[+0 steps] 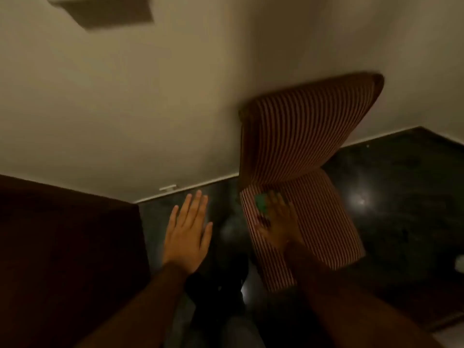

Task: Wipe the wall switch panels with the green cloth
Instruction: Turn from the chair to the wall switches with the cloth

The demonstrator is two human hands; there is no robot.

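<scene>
My right hand [278, 222] is blurred over the seat of a red-and-white striped chair [313, 222]. A small green cloth [262, 203] shows between its thumb and fingers, and the hand seems to hold it. Over the dark floor, my left hand [188, 232] is flat with its fingers spread and holds nothing. High on the cream wall at the top left, a blurred rectangular panel [105, 11] sticks out; its switches cannot be made out.
The striped chair's back [308, 126] leans against the wall. A dark wooden piece of furniture [62, 247] fills the lower left. The floor [401, 197] is dark and glossy, with a white skirting strip [175, 190] along the wall's base.
</scene>
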